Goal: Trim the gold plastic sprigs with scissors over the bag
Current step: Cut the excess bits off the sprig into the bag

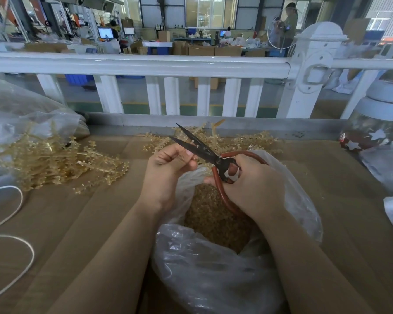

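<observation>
Sprig [194, 158] barely visible between hands' fingers [168, 155]

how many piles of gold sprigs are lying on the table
2: one pile at left, spilling from a clear bag; one pile at the far edge behind the scissors, partly hidden.

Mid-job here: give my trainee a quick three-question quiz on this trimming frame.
1. True or false: the blades of the scissors are closed.
2. Which hand has its grip on the red handles? A) left hand B) right hand
3. Fill in: the clear bag below the hands holds gold ____.

Key: 1 false, the blades stand apart. 2 B; the left hand pinches a small gold piece beside the blades. 3 trimmings.
</observation>
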